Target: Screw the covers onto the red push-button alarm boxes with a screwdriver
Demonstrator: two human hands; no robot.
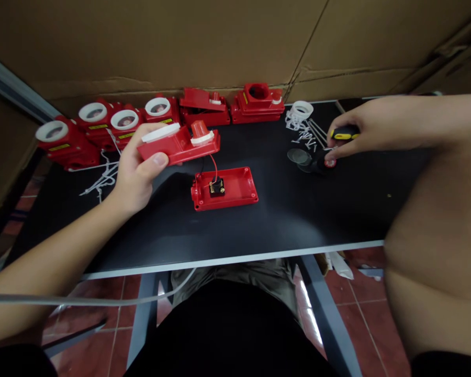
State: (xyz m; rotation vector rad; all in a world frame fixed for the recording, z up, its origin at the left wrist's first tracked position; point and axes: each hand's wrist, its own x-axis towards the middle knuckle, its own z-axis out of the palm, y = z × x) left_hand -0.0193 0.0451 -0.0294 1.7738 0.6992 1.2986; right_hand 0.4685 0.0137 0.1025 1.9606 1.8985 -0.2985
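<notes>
My left hand [135,170] grips a red plastic housing cover [178,144] with white trim and a red knob, held tilted above the black table [282,214]. Red and black wires run from it down to a red base tray [224,188] with a small black and brass part inside, lying flat at the table's middle. My right hand [361,128] reaches to the far right and closes round the black and yellow handle of a screwdriver [343,134], close to a pile of screws [306,137] and a clear round lens [299,155].
Several red units with white rings [92,123] line the back left, with two more red housings [259,102] at the back middle. White ties [102,178] lie at left. A white ring [301,110] sits by the screws. Cardboard walls stand behind.
</notes>
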